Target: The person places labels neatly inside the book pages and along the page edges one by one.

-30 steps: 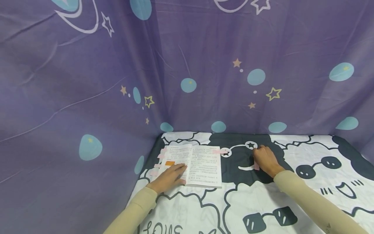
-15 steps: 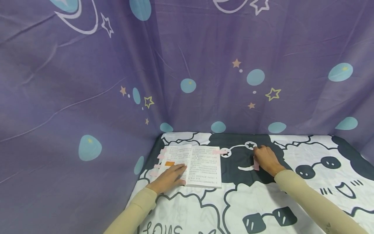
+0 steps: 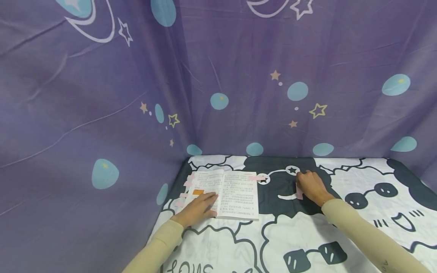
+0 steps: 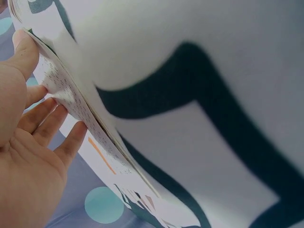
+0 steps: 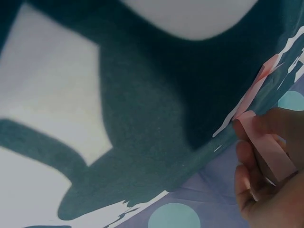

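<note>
A narrow pale-pink paper strip (image 5: pixel 271 153), pinched in the right hand (image 3: pixel 312 187), is right of the open white printed book (image 3: pixel 239 195); probably light and flimsy, best held near one end. The left hand (image 3: pixel 198 207), fingers extended, rests on the book's left side.

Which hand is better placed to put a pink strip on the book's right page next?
Probably your right hand: it holds a pink strip and sits to the right of the right page, while your left hand rests on the left page.

Left hand (image 3: pixel 198 208) lies with fingers (image 4: pixel 72 141) extended, right hand (image 3: pixel 312 185) pinches
</note>
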Motion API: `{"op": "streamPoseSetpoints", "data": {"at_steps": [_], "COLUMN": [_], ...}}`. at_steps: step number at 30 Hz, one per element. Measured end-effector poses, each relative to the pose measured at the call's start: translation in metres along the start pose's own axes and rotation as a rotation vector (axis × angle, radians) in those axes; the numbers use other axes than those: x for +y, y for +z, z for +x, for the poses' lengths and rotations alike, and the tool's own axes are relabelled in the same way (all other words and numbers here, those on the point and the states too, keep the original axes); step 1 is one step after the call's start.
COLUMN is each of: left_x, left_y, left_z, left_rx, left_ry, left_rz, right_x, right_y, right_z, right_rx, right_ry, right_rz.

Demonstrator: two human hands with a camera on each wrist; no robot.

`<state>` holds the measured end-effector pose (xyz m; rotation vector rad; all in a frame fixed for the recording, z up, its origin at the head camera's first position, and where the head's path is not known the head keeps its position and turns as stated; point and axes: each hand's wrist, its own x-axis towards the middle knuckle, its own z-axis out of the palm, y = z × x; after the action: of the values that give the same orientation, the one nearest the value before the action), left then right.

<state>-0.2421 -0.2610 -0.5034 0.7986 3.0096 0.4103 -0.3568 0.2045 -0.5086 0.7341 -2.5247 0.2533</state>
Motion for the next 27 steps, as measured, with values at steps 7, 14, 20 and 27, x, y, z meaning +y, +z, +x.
{"op": "streamPoseSetpoints", "data": {"at_steps": [7, 14, 20, 27], "left_x": [-0.0004, -0.0008, 0.0012, 0.0014], "left_y": [0.0005, -0.0002, 0.0001, 0.0000], "left_z": [0.0003, 0.0008, -0.0004, -0.0002], "left_rx": [-0.005, 0.001, -0.001, 0.005], "left_ry": [0.002, 0.006, -0.002, 0.010], "left_rz": [0.005, 0.003, 0.000, 0.013], "right_x": [0.0035, 0.0057, 0.0032, -0.0013], "right_y": [0.0009, 0.0000, -0.0024, -0.0060], "right_z": [-0.0008, 0.0001, -0.0001, 0.0025], "right_rx": [0.030, 0.097, 0.058, 0.059], "right_ry": [-0.002, -0.035, 0.002, 0.014], "right_rz": [-0.018, 0.006, 0.000, -0.016]}}
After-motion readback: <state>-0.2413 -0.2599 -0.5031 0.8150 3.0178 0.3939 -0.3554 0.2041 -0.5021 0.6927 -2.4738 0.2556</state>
